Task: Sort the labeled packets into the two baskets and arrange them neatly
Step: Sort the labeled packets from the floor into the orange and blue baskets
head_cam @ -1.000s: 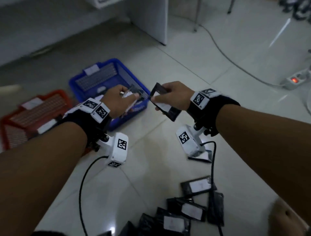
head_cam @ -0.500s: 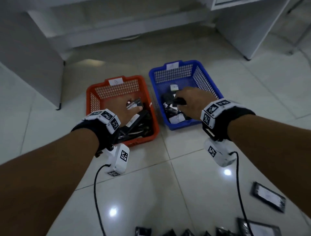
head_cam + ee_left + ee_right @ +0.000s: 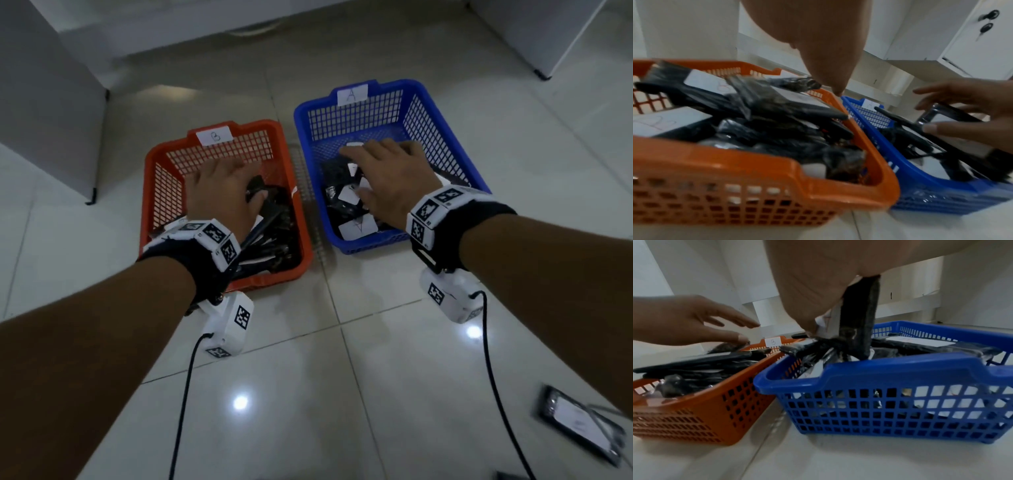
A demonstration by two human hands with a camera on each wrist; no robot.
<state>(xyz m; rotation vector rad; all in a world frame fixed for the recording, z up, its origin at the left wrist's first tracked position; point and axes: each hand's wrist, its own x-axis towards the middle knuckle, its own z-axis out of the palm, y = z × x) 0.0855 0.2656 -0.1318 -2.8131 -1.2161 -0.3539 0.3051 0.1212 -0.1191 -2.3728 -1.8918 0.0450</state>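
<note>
Two baskets side by side on the floor: orange basket (image 3: 219, 135) tagged B, blue basket (image 3: 352, 94) tagged A, so each hand can drop into its own. Left hand (image 3: 222, 192) is spread flat over the B pile, gripping nothing, likely pressing it level. Right hand (image 3: 387, 178) is in A with fingers out, a dark packet (image 3: 859, 318) upright under it; grip unclear. Packets in the baskets overlap, uncountable. One packet (image 3: 579, 423) plainly left on the floor.
</note>
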